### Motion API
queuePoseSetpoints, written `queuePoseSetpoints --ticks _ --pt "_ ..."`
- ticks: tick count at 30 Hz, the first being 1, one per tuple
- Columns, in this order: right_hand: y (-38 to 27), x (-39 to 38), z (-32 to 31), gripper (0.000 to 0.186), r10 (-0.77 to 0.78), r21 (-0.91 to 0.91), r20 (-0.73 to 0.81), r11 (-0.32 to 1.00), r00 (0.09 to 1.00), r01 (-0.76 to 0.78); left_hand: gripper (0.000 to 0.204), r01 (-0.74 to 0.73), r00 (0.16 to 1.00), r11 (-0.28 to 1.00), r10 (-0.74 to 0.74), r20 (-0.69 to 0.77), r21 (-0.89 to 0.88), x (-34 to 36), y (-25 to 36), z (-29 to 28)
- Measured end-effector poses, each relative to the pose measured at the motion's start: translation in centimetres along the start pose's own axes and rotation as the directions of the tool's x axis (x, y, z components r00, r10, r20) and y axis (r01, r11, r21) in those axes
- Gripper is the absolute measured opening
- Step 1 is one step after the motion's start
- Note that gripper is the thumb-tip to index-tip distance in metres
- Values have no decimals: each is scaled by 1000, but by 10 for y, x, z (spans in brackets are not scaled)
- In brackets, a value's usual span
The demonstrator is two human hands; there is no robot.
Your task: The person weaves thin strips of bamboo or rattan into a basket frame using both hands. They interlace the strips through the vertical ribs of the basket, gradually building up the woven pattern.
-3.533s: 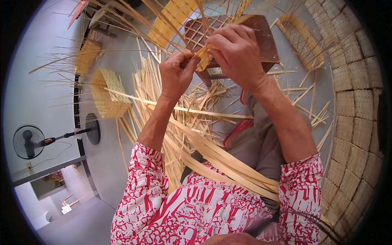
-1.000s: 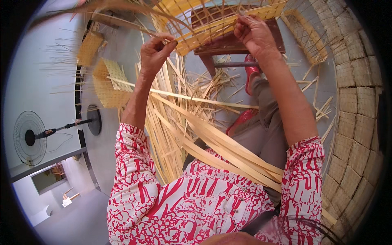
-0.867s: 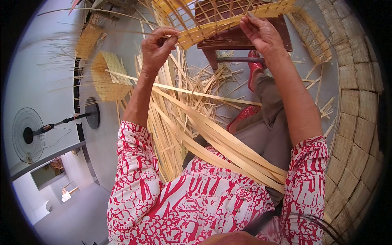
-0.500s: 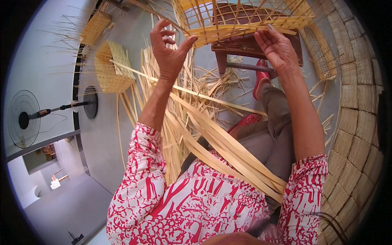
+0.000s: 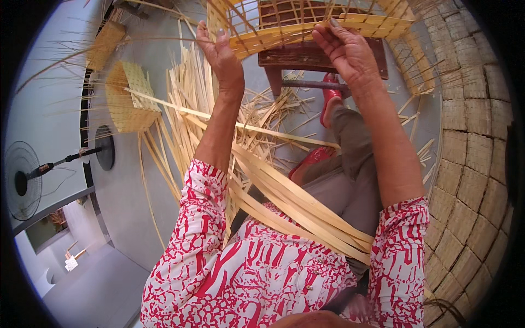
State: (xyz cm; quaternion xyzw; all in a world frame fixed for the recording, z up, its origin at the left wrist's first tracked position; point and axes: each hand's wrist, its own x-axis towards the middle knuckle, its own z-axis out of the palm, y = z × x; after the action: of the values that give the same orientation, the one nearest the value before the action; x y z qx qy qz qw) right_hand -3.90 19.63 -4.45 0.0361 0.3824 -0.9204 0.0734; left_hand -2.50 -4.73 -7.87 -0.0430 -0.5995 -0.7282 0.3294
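Observation:
A yellow open-weave basket (image 5: 273, 34) with upright strips lies across the top of the view, over a dark red wooden stool (image 5: 320, 57). My right hand (image 5: 353, 57) grips its long woven band, thumb on top, fingers curled beneath. My left hand (image 5: 224, 63) is at the basket's left end, fingers loosely raised and apart, thumb against or very near the band; exact contact is unclear. A thin strand runs leftward behind it. Long pale flat strips (image 5: 295, 199) lie across my lap.
A heap of loose strips (image 5: 191, 93) covers the floor (image 5: 126, 191) beneath. Part-woven pieces stand left (image 5: 126, 93) and right (image 5: 410, 65). A black fan (image 5: 22, 180) is at left. Stacked woven squares (image 5: 465, 180) line the right side. Red shoes (image 5: 330, 95) show below the stool.
My hands have moved apart from their close pinch 3.5 seconds ago, and the basket now lies lengthwise between them. My left fingers have loosened. Over the last half second both hands shifted slightly upward.

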Motion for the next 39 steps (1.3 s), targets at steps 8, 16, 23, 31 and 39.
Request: queuePoseSetpoints --ticks 8,16,23,31,39 --pt "-1 -8 -9 15 25 96 -158 995 987 -10 58 115 993 973 -106 -55 202 -31 46 3" --pt "1 -11 -11 17 22 47 -134 999 991 -16 16 -711 681 484 292 672 510 -28 72 69" --pt "5 -19 2 18 20 44 -155 999 988 -13 9 -788 603 244 124 788 565 4 55 87" --pt "15 -18 -1 26 86 176 -76 982 993 -72 6 -699 615 571 171 769 432 13 55 76" --pt "-18 -22 15 45 11 -195 350 979 937 62 10 -549 563 770 52 825 326 28 67 67"
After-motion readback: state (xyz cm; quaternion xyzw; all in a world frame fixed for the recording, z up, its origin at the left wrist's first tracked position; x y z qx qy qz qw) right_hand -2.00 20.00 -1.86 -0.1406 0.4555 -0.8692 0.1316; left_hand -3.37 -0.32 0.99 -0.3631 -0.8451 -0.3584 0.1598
